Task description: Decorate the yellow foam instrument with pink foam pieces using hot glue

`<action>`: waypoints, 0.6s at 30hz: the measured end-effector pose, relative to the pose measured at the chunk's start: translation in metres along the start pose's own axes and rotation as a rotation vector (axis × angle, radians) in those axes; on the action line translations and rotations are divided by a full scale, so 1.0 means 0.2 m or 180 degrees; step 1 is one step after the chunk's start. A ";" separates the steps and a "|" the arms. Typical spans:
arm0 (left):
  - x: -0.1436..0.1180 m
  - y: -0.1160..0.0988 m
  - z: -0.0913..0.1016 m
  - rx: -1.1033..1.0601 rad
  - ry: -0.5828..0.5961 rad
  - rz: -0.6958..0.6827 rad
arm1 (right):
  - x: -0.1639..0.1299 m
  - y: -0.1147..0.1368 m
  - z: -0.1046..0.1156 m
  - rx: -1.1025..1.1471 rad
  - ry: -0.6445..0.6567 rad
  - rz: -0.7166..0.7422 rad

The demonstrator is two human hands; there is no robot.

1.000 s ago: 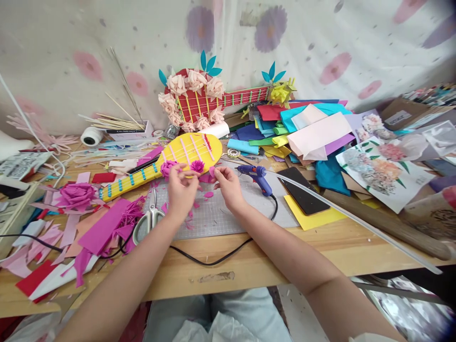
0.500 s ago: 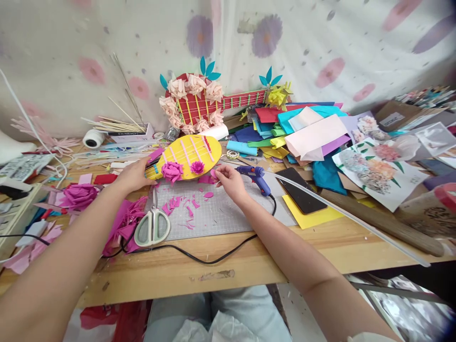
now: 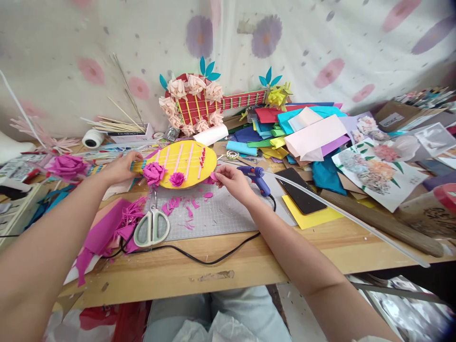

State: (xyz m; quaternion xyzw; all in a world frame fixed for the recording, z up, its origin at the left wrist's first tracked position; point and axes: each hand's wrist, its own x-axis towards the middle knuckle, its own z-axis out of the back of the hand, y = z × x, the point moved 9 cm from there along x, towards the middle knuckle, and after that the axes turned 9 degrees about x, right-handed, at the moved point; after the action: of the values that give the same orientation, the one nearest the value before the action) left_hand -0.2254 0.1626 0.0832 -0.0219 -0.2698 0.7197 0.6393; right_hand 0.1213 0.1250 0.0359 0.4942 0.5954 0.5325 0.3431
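My left hand point(image 3: 123, 168) is closed around the blue-striped neck of a yellow craft guitar point(image 3: 199, 164) with pale strings and pink strips. Two magenta paper flowers point(image 3: 154, 174) sit on its near edge, and a larger paper rose point(image 3: 69, 167) is at the neck's far left end. Just right of the guitar's body, my right hand point(image 3: 233, 182) pinches a small magenta paper petal point(image 3: 213, 176). A blue glue gun point(image 3: 257, 178) lies beside that hand. Below the guitar, white-handled scissors point(image 3: 152, 229) and magenta scraps point(image 3: 174, 204) rest on a grey cutting mat point(image 3: 221, 218).
A red craft guitar point(image 3: 235, 100) with peach paper flowers leans against the back curtain. Coloured paper sheets point(image 3: 313, 133) are piled at the right, near a black phone point(image 3: 301, 190). A black cord point(image 3: 206, 261) runs along the table's front. Magenta crepe paper point(image 3: 103, 228) lies at left.
The yellow guitar has shifted left and slightly down with my left hand, and its neck and end rose have lifted off the paper pile. My right hand has barely moved, still pinching the petal.
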 end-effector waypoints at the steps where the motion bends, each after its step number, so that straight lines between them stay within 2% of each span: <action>1: 0.00 -0.02 -0.06 0.0444 0.0422 -0.0234 | 0.00 0.00 -0.02 -0.0045 0.0069 -0.0002; 3: -0.01 -0.06 -0.14 0.1218 0.0984 -0.0589 | -0.01 0.01 -0.06 -0.0178 0.0207 -0.0024; 5: -0.03 -0.11 -0.16 0.1533 0.1227 -0.0833 | -0.01 0.01 -0.10 -0.0351 0.0331 -0.0089; 7: -0.04 -0.15 -0.15 0.1671 0.1295 -0.0912 | 0.00 0.02 -0.15 -0.0525 0.0444 -0.0151; 10: -0.06 -0.23 -0.06 0.1656 0.0949 -0.0706 | 0.02 0.04 -0.21 -0.0832 0.0566 -0.0142; 14: -0.18 -0.38 0.08 0.0846 0.0029 -0.0432 | 0.05 0.07 -0.29 -0.1423 0.0592 -0.0141; 16: -0.27 -0.47 0.08 0.0421 -0.0113 -0.0548 | 0.06 0.07 -0.34 -0.1776 0.0641 -0.0170; 18: -0.35 -0.55 0.04 0.0161 0.0004 -0.0730 | 0.08 0.07 -0.39 -0.2199 0.0752 -0.0161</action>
State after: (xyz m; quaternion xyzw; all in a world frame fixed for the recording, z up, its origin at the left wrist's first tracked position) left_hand -0.1150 0.0987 0.1132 0.0248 -0.2518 0.6484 0.7180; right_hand 0.0475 0.1162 0.0675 0.2694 0.4280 0.7469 0.4316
